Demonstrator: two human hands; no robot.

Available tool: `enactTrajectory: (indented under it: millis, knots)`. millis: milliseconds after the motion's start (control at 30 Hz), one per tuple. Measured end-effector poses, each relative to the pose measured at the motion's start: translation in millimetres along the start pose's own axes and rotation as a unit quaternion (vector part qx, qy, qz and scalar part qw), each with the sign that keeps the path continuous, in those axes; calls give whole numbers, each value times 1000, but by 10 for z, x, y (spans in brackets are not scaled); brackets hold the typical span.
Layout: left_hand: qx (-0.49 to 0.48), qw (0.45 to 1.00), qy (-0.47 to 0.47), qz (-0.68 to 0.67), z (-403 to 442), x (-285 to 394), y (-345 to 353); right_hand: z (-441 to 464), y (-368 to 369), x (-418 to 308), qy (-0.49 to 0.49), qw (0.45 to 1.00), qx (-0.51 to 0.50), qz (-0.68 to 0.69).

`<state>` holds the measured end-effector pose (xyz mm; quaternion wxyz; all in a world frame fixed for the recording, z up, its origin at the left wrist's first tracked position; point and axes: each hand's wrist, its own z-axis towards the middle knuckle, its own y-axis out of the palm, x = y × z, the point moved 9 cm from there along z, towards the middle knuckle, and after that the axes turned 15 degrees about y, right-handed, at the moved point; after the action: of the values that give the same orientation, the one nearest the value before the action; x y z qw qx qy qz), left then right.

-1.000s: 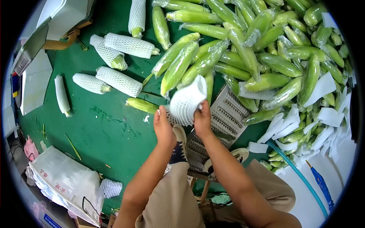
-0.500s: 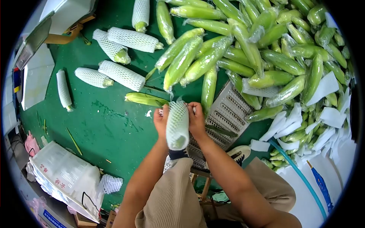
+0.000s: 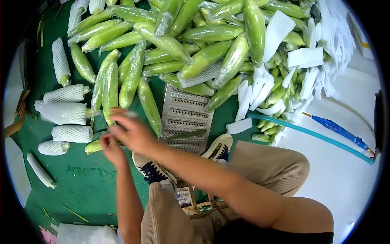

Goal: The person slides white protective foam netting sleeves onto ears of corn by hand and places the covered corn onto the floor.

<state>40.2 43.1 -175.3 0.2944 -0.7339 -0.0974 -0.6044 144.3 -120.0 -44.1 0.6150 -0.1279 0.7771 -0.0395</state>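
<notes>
My right hand [image 3: 132, 132] reaches left above the floor, blurred, its fingers stretched out and apart with nothing seen in them. Just below it is my left hand [image 3: 113, 150], fingers curled together; whatever is in them, if anything, is hidden. To the left lies an ear of corn in a white foam net [image 3: 64, 113], blurred and overlapping another netted ear. A netted ear [image 3: 72, 133] rests below that one. Beside my left hand, partly covered by it, is a green ear without a net [image 3: 93, 147]. Film-wrapped ears of corn [image 3: 110, 89] lie just beyond my fingers.
A large heap of film-wrapped corn [image 3: 211, 32] fills the far side. White foam sleeves [image 3: 304, 57] are piled at right. A perforated metal plate [image 3: 187, 114] lies before my shoes [image 3: 152, 168]. A teal hose [image 3: 308, 136] and blue umbrella [image 3: 339, 130] lie at right.
The netted ear that both hands held has left them and lies among the netted ears. My right hand has moved left across my left hand. The camera view has turned to the right.
</notes>
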Motion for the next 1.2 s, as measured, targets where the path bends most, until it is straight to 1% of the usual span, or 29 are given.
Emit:
enactTrajectory:
  millis: [33, 67, 100, 167, 200, 233, 267, 333, 367, 433, 467, 567, 600, 633, 667, 733, 767, 800, 833, 867, 900, 967, 1000, 1033, 1067, 1100, 1133, 1167, 1200]
  knots:
    - [-58, 997, 27, -32, -123, 6, 215, -165, -447, 243, 21, 999, 19, -22]
    - [-103, 989, 99, 44, -149, 377, 353, -361, -1024, 655, 42, 993, 112, 7]
    - [-145, 968, 167, 120, -173, 741, 564, -563, -1676, 879, 53, 969, 226, -83]
    - [-156, 953, 210, 150, -132, 933, 846, -1063, -2933, 1323, 134, 858, 434, -241]
    - [-177, 963, 140, 145, -92, 846, 998, -1265, -3326, 1582, 208, 823, 460, -261]
    - [-202, 967, 74, 136, -107, 731, 1130, -1339, -3538, 1816, 286, 828, 430, -219]
    - [-218, 950, 103, 198, -179, 737, 1227, -1435, -3649, 1896, 318, 821, 418, -224]
    - [-261, 909, 150, 288, -389, 890, 1466, -1725, -3855, 1957, 414, 724, 473, -284]
    - [-295, 897, 137, 301, -505, 927, 1551, -1905, -3995, 1954, 458, 665, 500, -312]
    - [-333, 887, 98, 306, -605, 907, 1597, -2288, -4123, 2389, 631, 578, 426, -292]
    - [-338, 889, 87, 297, -571, 901, 1554, -2450, -4161, 2651, 667, 562, 404, -276]
    - [-315, 919, 129, 200, -463, 743, 1111, -2976, -4728, 4086, 586, 666, 430, -168]
    - [-288, 924, 142, 206, -366, 1048, 866, -2872, -4630, 3870, 571, 673, 460, -100]
    - [-272, 936, 106, 197, -290, 1288, 609, -2767, -4541, 3656, 539, 673, 506, 8]
    - [-236, 936, 163, 204, -202, 1576, 411, -2659, -4448, 3413, 503, 662, 548, 93]
    - [-165, 929, 265, 199, -176, 1899, 138, -2352, -4162, 2599, 407, 639, 640, 128]
    - [-125, 923, 314, 186, -160, 2023, 98, -2188, -4027, 2283, 378, 673, 632, 76]
    - [-78, 906, 375, 178, -159, 2123, 152, -2012, -3769, 2084, 362, 733, 571, 76]
    - [-45, 933, 350, 73, -90, 2058, 229, -1843, -3327, 1804, 321, 809, 485, 84]
    - [-55, 950, 296, -83, -41, 1951, 436, -1693, -2728, 1224, 326, 863, 382, 48]
    - [-65, 939, 237, -241, -10, 1878, 609, -1714, -2246, 1089, 339, 885, 295, 124]
    - [-155, 952, 197, -174, -93, 1996, 744, -1634, -1663, 640, 254, 956, 129, 71]
    - [-161, 938, 221, -214, -91, 2130, 774, -1600, -1438, 470, 218, 973, 43, 65]
    - [-185, 944, 200, -183, -91, 2096, 838, -1574, -1270, 447, 249, 949, -37, 191]
    - [-211, 949, 179, -150, -99, 2035, 872, -1572, -1104, 416, 292, 900, -106, 306]
    - [-235, 953, 156, -113, -96, 1958, 883, -1592, -880, 373, 363, 770, -166, 498]
    - [-248, 940, 180, -147, -92, 1999, 881, -1483, -769, 217, 345, 703, -238, 575]
    - [-285, 933, 168, -141, -109, 1969, 881, -1473, -709, 330, 374, 709, -264, 537]
    - [-305, 923, 190, -134, -112, 1996, 881, -1440, -645, 396, 399, 713, -291, 498]
